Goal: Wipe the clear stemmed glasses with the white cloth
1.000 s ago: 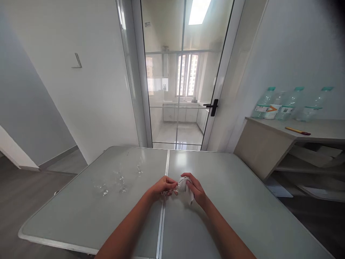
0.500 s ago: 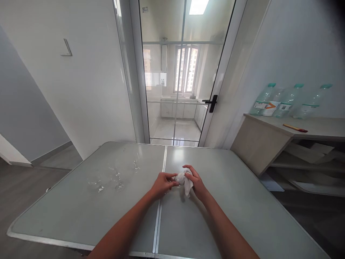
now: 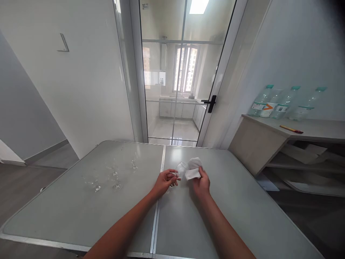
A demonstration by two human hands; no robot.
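Between the fingers of my left hand (image 3: 166, 181) is a small clear stemmed glass (image 3: 181, 168), tilted with its bowl up and to the right. The fingers hide most of its stem. My right hand (image 3: 202, 182) grips a folded white cloth or tissue (image 3: 194, 169), just right of the glass and apart from its rim. Which of the two materials it is I cannot tell. Over on the left half of the table stand several more clear stemmed glasses (image 3: 117, 185), nearly invisible against the grey top.
The grey folding table (image 3: 129, 219) has a metal seam down its middle. Behind it is a glass door (image 3: 175, 122) with a black handle (image 3: 212, 104). A shelf unit (image 3: 258, 140) at the right carries several plastic bottles (image 3: 283, 104) and a yellow-and-red stick (image 3: 291, 129).
My right hand has drawn the white cloth or tissue out of the glass and moved slightly right, turning over. The glass bowl now shows bare in my left hand.
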